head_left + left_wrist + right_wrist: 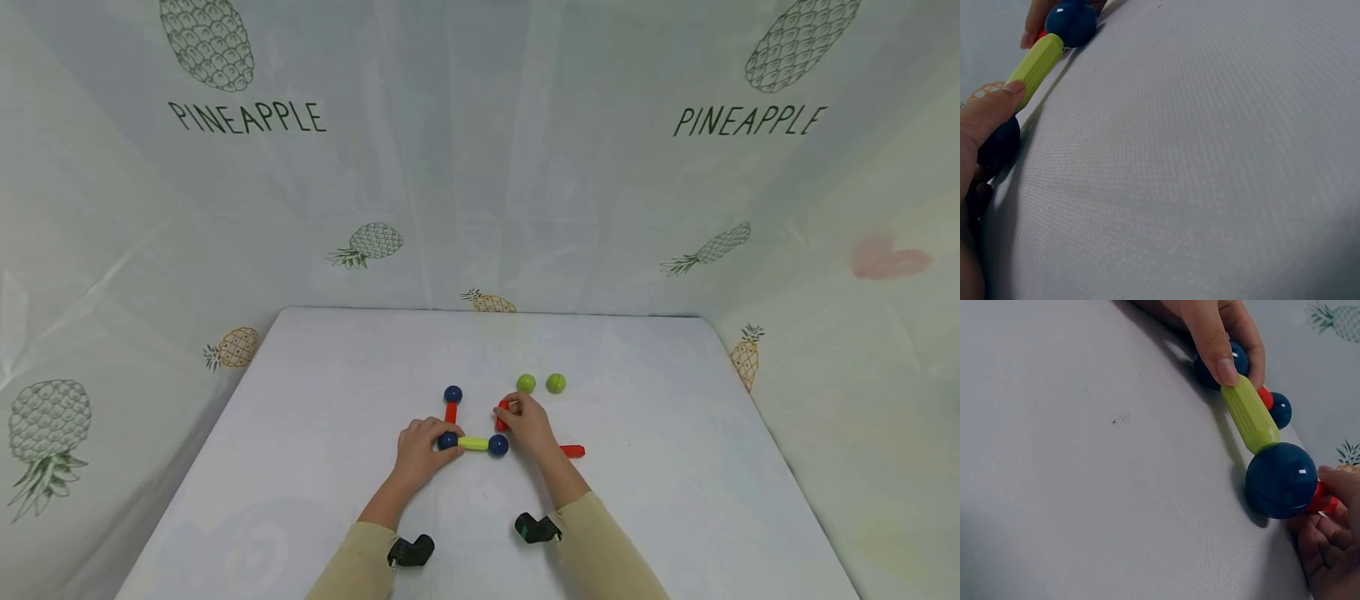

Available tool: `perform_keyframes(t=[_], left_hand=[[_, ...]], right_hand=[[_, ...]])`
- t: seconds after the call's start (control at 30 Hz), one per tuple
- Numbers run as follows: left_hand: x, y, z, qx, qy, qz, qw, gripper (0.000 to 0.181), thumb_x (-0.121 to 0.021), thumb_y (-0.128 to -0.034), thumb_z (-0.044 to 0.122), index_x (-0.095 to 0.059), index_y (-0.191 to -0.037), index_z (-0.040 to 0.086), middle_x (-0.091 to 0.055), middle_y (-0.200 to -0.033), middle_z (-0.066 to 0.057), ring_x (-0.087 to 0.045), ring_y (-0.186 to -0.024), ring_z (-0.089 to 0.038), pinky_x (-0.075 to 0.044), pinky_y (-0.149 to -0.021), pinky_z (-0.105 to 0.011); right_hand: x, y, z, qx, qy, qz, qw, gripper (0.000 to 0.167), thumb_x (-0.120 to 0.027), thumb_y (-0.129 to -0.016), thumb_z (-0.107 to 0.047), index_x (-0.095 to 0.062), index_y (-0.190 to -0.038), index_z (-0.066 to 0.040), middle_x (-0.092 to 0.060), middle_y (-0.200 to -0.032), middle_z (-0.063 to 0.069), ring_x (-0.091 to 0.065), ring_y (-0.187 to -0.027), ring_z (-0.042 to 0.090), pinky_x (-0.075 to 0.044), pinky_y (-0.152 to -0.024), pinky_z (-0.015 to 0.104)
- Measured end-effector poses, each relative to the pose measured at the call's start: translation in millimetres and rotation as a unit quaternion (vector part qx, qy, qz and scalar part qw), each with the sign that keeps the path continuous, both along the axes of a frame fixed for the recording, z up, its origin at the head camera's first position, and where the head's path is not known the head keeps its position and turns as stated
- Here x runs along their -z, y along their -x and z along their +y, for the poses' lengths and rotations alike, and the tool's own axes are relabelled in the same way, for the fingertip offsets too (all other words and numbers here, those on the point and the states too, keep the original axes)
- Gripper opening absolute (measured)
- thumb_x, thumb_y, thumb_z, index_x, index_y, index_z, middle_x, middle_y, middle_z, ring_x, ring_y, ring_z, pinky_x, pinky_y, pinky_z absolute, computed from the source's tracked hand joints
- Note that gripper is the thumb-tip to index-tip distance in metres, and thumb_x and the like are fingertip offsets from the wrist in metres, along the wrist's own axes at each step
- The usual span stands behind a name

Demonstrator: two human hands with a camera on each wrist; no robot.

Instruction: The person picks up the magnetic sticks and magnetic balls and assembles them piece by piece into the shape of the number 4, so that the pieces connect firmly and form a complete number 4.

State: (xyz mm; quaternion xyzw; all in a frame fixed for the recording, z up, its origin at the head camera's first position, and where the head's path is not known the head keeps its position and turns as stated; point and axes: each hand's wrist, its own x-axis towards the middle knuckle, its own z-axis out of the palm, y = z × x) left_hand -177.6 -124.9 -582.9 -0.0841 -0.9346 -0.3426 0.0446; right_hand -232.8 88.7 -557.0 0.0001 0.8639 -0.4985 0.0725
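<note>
My left hand (418, 457) grips a dark blue ball (447, 440), its thumb lying along the end of a yellow-green ribbed rod (1250, 415). That rod joins it to a second blue ball (1281, 481) on the right. From the gripped ball a red rod (451, 413) runs away to a third blue ball (453, 394). Between thumb and fingers, my right hand (531, 429) pinches another red rod (502, 417) at the far side of the right-hand blue ball. In the right wrist view this rod's end meets or nearly meets that ball; I cannot tell if they touch.
Two light green balls (526, 383) (556, 383) lie beyond my right hand. A loose red rod (573, 451) lies to the right of my right wrist, partly hidden by it. The white table (675, 500) ends at a pineapple-print curtain (570, 183).
</note>
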Motion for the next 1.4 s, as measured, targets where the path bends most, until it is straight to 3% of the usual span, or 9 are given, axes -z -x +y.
perform_keyframes(t=[0.6,1.4], left_hand=[[-3.9,-0.8,2.0,0.006,-0.007,-0.001,1.0000,0.018,-0.079,-0.0822,0.030,-0.072,-0.098,0.028,-0.062,-0.100,0.004,-0.048,-0.098,-0.021,-0.035,-0.082,-0.044],[-5.3,-1.6,1.3,0.005,0.001,-0.008,1.0000,0.019,-0.078,-0.0832,0.030,-0.073,-0.101,0.027,-0.060,-0.099,0.003,-0.047,-0.098,-0.022,-0.034,-0.082,-0.043]], right_hand=[[2.4,-4.2,-1.3,0.000,-0.001,0.014,0.9999,0.029,-0.075,-0.087,-0.024,-0.059,-0.104,-0.006,-0.054,-0.076,0.002,-0.049,-0.068,0.017,-0.042,-0.060,0.028],[5.7,-3.5,-1.7,0.002,0.011,-0.005,0.9999,0.033,-0.074,-0.088,-0.030,-0.058,-0.107,-0.008,-0.055,-0.081,0.003,-0.052,-0.071,0.018,-0.044,-0.064,0.028]])
